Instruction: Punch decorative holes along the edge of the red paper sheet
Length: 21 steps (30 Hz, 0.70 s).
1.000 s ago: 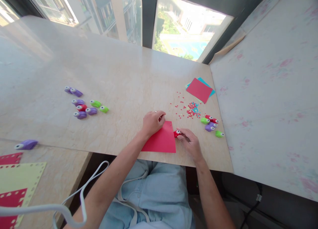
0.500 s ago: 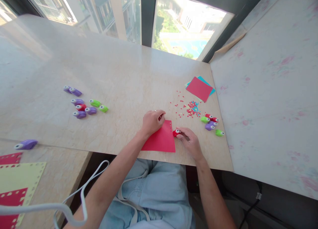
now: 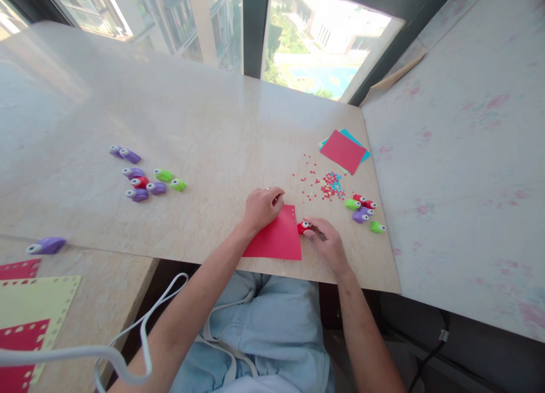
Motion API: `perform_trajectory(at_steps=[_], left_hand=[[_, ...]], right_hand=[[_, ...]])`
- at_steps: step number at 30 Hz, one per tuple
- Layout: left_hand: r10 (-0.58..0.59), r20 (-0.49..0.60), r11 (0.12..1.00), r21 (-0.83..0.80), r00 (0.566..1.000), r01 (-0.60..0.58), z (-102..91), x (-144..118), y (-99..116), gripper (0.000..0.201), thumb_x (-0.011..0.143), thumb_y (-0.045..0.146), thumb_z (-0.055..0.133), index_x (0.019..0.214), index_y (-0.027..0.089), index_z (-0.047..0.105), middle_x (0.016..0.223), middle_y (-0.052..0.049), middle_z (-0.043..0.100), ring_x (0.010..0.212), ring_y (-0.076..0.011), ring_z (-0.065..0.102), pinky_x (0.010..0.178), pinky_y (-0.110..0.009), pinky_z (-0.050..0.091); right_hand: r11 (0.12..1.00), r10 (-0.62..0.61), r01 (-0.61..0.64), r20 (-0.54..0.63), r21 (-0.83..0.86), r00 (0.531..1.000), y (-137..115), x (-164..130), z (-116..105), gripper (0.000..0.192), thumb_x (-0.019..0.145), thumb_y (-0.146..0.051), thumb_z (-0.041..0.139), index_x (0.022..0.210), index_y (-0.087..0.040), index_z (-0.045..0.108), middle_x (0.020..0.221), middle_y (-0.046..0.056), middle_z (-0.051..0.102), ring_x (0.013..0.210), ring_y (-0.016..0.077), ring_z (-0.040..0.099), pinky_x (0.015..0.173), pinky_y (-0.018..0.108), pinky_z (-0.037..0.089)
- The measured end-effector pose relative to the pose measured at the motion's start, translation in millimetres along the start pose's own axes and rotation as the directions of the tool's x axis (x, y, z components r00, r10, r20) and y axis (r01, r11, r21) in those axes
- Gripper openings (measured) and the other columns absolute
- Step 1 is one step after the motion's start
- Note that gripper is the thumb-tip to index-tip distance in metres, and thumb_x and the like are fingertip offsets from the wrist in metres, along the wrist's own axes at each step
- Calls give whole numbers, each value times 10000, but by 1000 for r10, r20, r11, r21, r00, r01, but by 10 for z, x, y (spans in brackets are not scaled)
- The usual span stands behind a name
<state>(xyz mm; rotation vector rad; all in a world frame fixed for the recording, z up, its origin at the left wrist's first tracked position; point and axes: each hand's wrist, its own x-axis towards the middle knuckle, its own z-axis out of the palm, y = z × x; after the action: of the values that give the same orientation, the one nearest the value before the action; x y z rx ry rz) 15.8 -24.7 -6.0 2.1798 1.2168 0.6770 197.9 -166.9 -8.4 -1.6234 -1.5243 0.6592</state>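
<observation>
A sheet of red paper (image 3: pixel 276 239) lies at the table's front edge, with a row of small punched holes near its top right corner. My left hand (image 3: pixel 264 208) rests over the paper's upper left part, fingers curled in and gripping it near the top edge. At the paper's right edge, my right hand (image 3: pixel 327 241) holds a small red paper punch (image 3: pixel 303 227) between thumb and fingers. The punch touches or slightly overlaps that edge; its slot is too small to make out. Beyond the hands lies a scatter of red and blue paper bits (image 3: pixel 331 185).
Several purple, green and red punches (image 3: pixel 156 187) sit at the left, more punches (image 3: pixel 361 214) at the right. Coloured paper sheets (image 3: pixel 344 151) are stacked at the back right. Hole-edged sheets (image 3: pixel 34 302) lie lower left, near a white cable (image 3: pixel 145 330). A flowered wall (image 3: pixel 460 171) bounds the right.
The view has shifted very slightly. Both hands, the red paper and the red punch keep practically the same places.
</observation>
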Motion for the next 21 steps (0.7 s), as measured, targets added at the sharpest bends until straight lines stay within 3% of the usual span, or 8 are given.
perform_trajectory(at_steps=[11, 21], left_hand=[[-3, 20, 1000, 15, 1000, 3, -7, 5, 5, 218, 884, 229, 517, 1003, 227, 700, 924, -16, 743, 820, -128, 661, 822, -251, 472], [28, -13, 999, -33, 1000, -28, 23, 4, -19, 208, 867, 214, 535, 986, 210, 707, 885, -23, 739, 793, -119, 658, 810, -246, 475]], right_hand=[[1000, -20, 20, 16, -10, 1000, -46, 16, -2, 270, 946, -394, 620, 1161, -243, 685, 1103, 77, 682, 1027, 226, 630, 926, 394, 502], [994, -88, 88, 11, -61, 996, -57, 36, 72, 283, 907, -384, 683, 1149, -237, 684, 998, 57, 689, 862, 205, 622, 838, 378, 500]])
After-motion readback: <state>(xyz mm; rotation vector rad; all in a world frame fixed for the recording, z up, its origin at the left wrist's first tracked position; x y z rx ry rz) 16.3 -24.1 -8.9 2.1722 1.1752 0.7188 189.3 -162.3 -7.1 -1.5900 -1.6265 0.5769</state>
